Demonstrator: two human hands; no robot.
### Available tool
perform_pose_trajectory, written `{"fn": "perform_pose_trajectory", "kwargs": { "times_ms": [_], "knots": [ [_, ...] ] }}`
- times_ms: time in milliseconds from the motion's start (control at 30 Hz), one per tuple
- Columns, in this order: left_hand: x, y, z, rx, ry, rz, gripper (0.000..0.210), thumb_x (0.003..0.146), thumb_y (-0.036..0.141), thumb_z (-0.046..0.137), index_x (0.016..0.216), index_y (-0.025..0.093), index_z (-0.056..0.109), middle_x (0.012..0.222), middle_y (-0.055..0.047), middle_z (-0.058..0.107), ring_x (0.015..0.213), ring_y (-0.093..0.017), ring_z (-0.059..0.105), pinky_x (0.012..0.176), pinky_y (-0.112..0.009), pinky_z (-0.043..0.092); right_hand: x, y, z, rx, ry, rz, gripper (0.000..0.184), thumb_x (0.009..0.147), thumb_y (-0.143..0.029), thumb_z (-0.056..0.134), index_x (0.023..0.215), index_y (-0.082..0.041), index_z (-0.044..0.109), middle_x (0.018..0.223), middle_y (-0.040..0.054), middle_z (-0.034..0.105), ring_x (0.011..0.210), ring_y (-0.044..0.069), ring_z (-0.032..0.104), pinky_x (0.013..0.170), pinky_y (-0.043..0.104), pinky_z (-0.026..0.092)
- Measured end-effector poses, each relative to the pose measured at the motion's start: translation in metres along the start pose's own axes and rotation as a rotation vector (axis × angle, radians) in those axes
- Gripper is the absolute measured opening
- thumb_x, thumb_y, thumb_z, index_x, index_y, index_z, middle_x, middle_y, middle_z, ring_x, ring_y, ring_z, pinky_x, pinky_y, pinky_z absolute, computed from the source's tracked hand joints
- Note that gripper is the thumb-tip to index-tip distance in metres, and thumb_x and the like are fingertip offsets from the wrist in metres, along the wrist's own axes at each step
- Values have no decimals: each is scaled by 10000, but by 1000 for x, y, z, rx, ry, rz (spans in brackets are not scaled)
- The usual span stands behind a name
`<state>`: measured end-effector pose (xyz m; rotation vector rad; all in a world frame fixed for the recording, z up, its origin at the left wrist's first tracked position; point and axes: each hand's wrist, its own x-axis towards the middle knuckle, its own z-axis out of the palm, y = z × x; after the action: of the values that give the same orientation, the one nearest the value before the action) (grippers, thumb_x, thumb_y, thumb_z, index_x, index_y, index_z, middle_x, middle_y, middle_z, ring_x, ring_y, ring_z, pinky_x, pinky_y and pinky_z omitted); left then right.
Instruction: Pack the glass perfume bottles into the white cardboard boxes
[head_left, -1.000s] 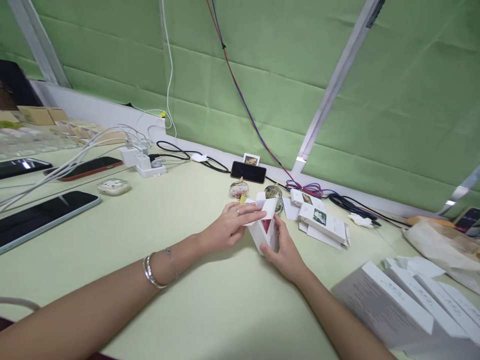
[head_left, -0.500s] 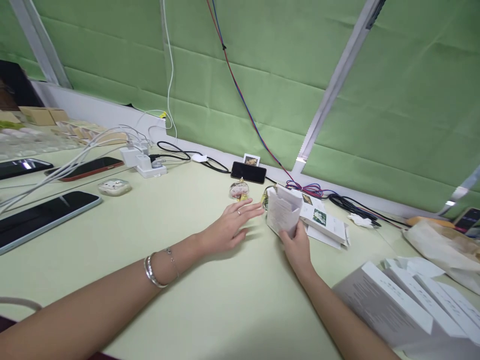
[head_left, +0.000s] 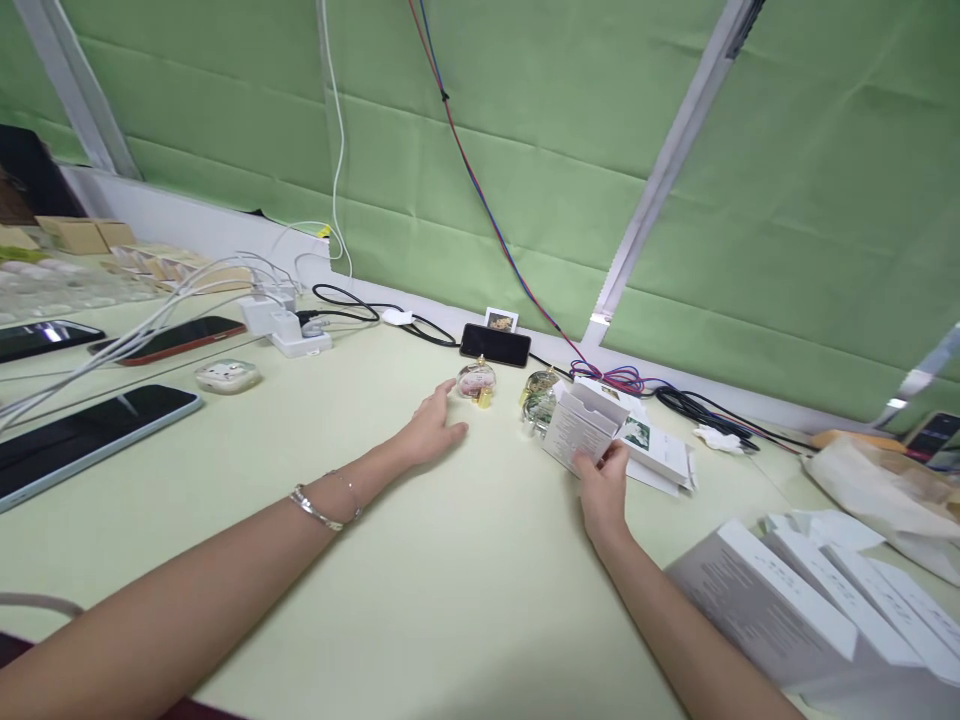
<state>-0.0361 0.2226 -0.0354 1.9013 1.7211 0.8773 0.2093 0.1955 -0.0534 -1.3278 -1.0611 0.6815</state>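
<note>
My right hand (head_left: 604, 492) grips a small white carton (head_left: 581, 432) with printed lines on its face; the carton's top flap stands up. Behind it is a round glass perfume bottle (head_left: 538, 397) with greenish contents, partly hidden by the carton. My left hand (head_left: 431, 428) is open and holds nothing, thumb apart from the fingers. Its fingertips are close to a second round perfume bottle (head_left: 477, 381) with a pinkish label; whether they touch it I cannot tell. A gold cap (head_left: 485, 398) stands in front of that bottle.
A black phone (head_left: 495, 345) lies at the back. Flat white cartons (head_left: 660, 455) lie right of my right hand, and several printed white boxes (head_left: 780, 590) lean at the near right. A power strip (head_left: 300, 343), cables and more phones (head_left: 90, 440) are on the left.
My left hand has moved left and back from beside the carton toward the pinkish bottle. My right hand has lowered and tilted the carton slightly to the right, showing more of the greenish bottle.
</note>
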Motion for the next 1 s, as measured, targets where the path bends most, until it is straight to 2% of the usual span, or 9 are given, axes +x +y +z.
{"fn": "perform_pose_trajectory", "kwargs": {
  "times_ms": [100,167,233,300,433,600,733,867,1000],
  "knots": [
    [12,-4,-5,-71,35,30,631,756,277,488,1346,214,274,1437,-87,257,1343,-270,192,1073,-439,221,1,1,1,4,-15,-5,374,633,-320,548,938,-210,363,886,10,493,820,173,483,755,310,370],
    [18,-4,-8,-53,-4,63,505,764,247,467,1266,267,415,1437,-41,272,1370,-245,87,1090,-436,173,2,3,1,-6,-20,-7,380,632,-319,551,948,-205,373,884,11,498,806,169,482,739,302,372],
    [20,-3,-10,5,-69,83,471,759,251,477,1229,288,471,1436,-32,282,1374,-242,50,1092,-441,153,2,4,1,-19,-25,-17,381,632,-317,550,955,-201,384,882,10,504,802,168,481,730,295,372],
    [20,-3,-10,57,-108,112,501,747,282,506,1246,294,465,1444,-41,265,1367,-257,100,1085,-446,168,2,4,1,-28,-29,-24,385,633,-316,547,964,-199,388,885,11,509,809,170,482,731,294,372],
    [20,-4,-8,72,-84,122,536,749,331,501,1280,277,450,1425,-72,283,1329,-266,233,1072,-421,213,1,3,1,-16,-43,-19,399,632,-310,546,981,-200,387,915,20,512,826,174,488,743,299,376],
    [23,0,-6,167,-143,89,578,748,365,503,1314,322,394,1456,-58,233,1345,-316,158,1056,-495,172,2,3,1,-4,-64,-20,432,627,-313,551,1007,-197,383,950,34,516,865,190,495,771,317,379],
    [24,3,-5,180,-164,86,567,752,372,489,1307,284,412,1436,-79,273,1335,-310,192,1064,-485,150,1,1,1,-11,-74,-16,431,629,-325,550,1007,-197,388,956,36,518,861,189,493,774,320,376],
    [17,2,-2,53,-73,94,431,733,328,481,1144,209,534,1307,-92,398,1237,-271,368,1047,-408,259,0,-2,0,-21,-74,-6,415,628,-324,543,990,-196,384,944,36,514,860,192,489,783,331,376],
    [8,1,2,-50,116,-71,342,723,302,492,1021,147,429,1059,-106,495,1038,-245,499,905,-407,408,0,-1,0,-46,13,-46,493,625,-339,539,1044,-190,327,1061,80,448,991,221,449,863,366,355]
  ]
}}
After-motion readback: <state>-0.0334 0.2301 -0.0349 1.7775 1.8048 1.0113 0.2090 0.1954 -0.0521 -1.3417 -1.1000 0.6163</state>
